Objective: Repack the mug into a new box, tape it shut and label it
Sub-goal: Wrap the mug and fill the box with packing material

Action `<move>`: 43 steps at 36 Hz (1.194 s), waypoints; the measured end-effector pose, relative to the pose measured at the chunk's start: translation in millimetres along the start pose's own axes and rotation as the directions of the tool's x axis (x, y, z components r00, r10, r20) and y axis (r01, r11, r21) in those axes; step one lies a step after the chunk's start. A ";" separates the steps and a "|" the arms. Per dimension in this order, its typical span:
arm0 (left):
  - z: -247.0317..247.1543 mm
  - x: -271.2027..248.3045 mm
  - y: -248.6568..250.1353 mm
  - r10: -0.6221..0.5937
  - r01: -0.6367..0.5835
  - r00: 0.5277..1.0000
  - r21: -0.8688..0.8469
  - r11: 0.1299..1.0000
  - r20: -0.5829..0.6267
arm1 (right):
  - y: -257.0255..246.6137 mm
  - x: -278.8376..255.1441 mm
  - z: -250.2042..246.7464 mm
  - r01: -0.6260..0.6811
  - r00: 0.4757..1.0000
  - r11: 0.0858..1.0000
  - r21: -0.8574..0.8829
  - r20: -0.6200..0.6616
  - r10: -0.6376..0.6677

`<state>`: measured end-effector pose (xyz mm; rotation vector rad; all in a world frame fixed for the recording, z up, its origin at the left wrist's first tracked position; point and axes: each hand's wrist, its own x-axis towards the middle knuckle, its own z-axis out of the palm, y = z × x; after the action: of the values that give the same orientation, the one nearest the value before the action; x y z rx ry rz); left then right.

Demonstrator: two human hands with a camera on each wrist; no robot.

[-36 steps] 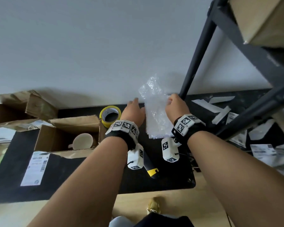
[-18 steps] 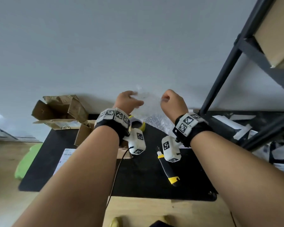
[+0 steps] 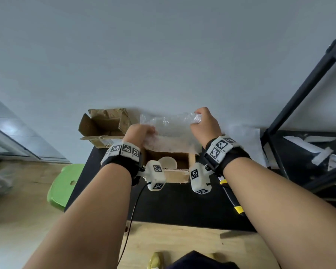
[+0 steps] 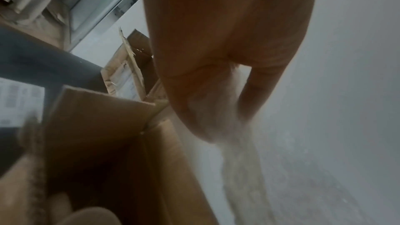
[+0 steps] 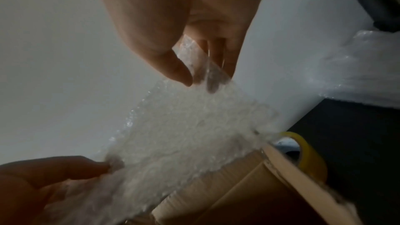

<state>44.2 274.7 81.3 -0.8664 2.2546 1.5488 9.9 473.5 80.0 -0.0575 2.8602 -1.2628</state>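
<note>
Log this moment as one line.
step: padding | both hands hold bubble wrap over open box | mug inside | untaped

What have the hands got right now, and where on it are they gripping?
Both hold one bubble wrap sheet over the open box: left hand pinches its left edge, right hand its upper right corner.

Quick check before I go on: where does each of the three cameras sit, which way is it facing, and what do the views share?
Head: worn on the head, looking down past both forearms at the left hand, right hand, bubble wrap and open box.
Left wrist: looks along the palm into the box.
Right wrist: looks along the fingers pinching the wrap; tape roll is beyond.
Shared: wrap and box in all three.
</note>
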 end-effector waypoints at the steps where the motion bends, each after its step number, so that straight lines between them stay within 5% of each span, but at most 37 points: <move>1: -1.8 1.5 -1.7 0.012 -0.013 0.999 -0.018 1.000 -0.047 | -2.7 -1.0 5.4 0.011 1.000 1.000 -0.013 -0.003 -0.011; 9: -8.1 10.9 -52.6 0.198 -0.149 0.973 0.328 0.933 -0.121 | -5.8 -15.9 40.8 0.098 0.989 0.960 -0.263 0.131 -0.065; 14: -1.3 13.4 -62.5 0.244 -0.183 0.969 0.573 0.799 -0.029 | 4.0 -25.2 53.3 0.201 0.977 0.852 -0.484 0.036 -0.210; 17: 4.6 18.0 -64.8 0.251 -0.188 0.968 0.650 0.736 -0.004 | 5.3 -29.3 56.3 0.269 0.962 0.850 -0.454 0.091 -0.256; 23: 12.9 27.7 -69.9 0.250 -0.186 0.968 0.716 0.673 0.016 | 16.0 -27.8 71.8 0.246 0.902 0.843 -0.479 0.431 -0.018; 33: 28.1 41.0 -76.0 0.263 -0.213 0.962 0.787 0.579 0.067 | 33.7 -16.7 94.2 0.293 0.859 0.759 -0.582 0.509 0.059; 37: 31.3 46.4 -77.6 0.325 -0.259 0.944 0.740 0.621 0.058 | 34.8 -13.0 102.0 0.361 0.833 0.664 -0.654 0.547 0.087; 39: 30.0 46.8 -77.0 0.396 -0.306 0.917 0.711 0.633 0.042 | 38.5 -11.9 104.7 0.391 0.830 0.619 -0.682 0.552 0.084; 43: 22.2 41.3 -77.6 0.607 -0.354 0.795 0.808 0.471 -0.006 | 40.6 -11.2 105.5 0.424 0.829 0.576 -0.699 0.555 0.063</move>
<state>56.7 262.5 -7.6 -0.1664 3.1649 0.3598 23.0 423.3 -21.2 -0.6308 2.6503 0.2023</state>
